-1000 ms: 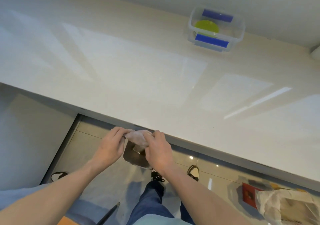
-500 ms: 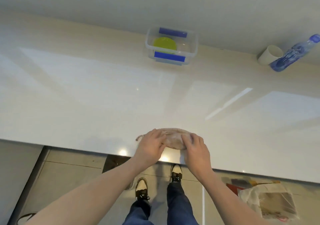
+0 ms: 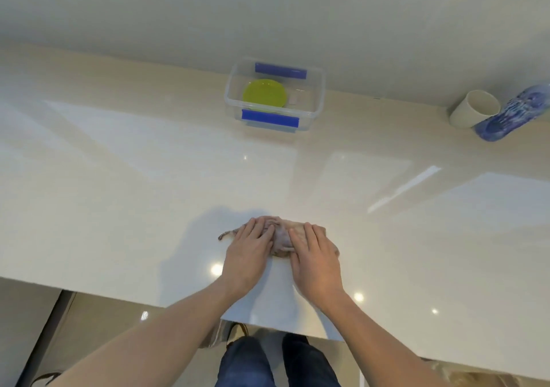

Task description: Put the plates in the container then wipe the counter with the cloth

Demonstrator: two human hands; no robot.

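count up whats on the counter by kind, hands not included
container: 1, clear with blue clips
plate: 1, green, inside the container
cloth: 1, under the left hand and the right hand
cup: 1, white, lying on its side
bottle: 1, blue patterned, lying beside the cup
total: 5

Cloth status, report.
Left hand and right hand pressing flat on cloth. Green plate in container. Counter ahead unobstructed.
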